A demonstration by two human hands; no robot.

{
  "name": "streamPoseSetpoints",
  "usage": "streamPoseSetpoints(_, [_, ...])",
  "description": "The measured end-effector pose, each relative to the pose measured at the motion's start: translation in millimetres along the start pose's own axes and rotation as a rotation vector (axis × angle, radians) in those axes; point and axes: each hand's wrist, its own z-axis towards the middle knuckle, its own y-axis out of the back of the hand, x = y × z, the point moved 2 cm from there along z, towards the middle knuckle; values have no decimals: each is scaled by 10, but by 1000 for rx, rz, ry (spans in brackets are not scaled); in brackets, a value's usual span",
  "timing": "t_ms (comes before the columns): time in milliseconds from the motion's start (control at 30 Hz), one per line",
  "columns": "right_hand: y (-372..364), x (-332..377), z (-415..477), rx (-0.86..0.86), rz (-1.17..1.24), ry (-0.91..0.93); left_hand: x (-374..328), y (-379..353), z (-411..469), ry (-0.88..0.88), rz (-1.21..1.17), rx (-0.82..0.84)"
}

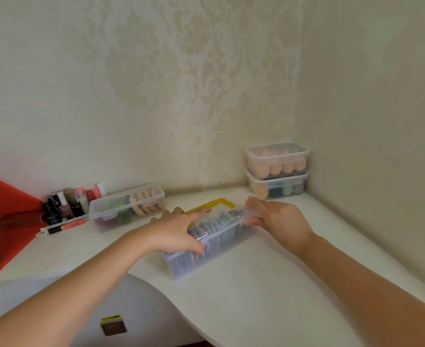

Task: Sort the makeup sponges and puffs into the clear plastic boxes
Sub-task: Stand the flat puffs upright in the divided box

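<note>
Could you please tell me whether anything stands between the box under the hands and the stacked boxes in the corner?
Nothing visible does. Both the left hand and the right hand grip the yellow-handled box, and only bare table lies between it and the stacked boxes in the corner.

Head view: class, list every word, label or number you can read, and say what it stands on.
Nothing can be read.
White lettering on the black tube: too blurred.
Yellow label on the dark square plate: too small and blurred.
Yellow-handled clear box: no print visible.
</note>
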Motion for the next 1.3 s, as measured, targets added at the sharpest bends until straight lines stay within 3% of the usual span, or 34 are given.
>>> streamPoseSetpoints(167, [-109,-46,-21,-46,57,-136,7,31,231,-5,-66,-45])
streamPoseSetpoints(400, [-338,-215,42,185,250,-459,18,121,684,-21,-89,-17])
streamPoseSetpoints(633, [-450,-277,174,-25,227,-445,151,144,933,-95,-5,-96])
streamPoseSetpoints(800, [-541,-242,222,132,165,-342,274,126,1155,-70,72,-100])
streamPoseSetpoints(967, [-653,-276,218,279,184,-331,428,132,1348,-144,4,-163])
streamPoseSetpoints(1133, [-745,-307,204,278,188,-329,552,48,1476,-214,21,-380])
streamPoseSetpoints(1300, [-765,-262,215,266,157,-352,595,53,1567,-225,104,-365])
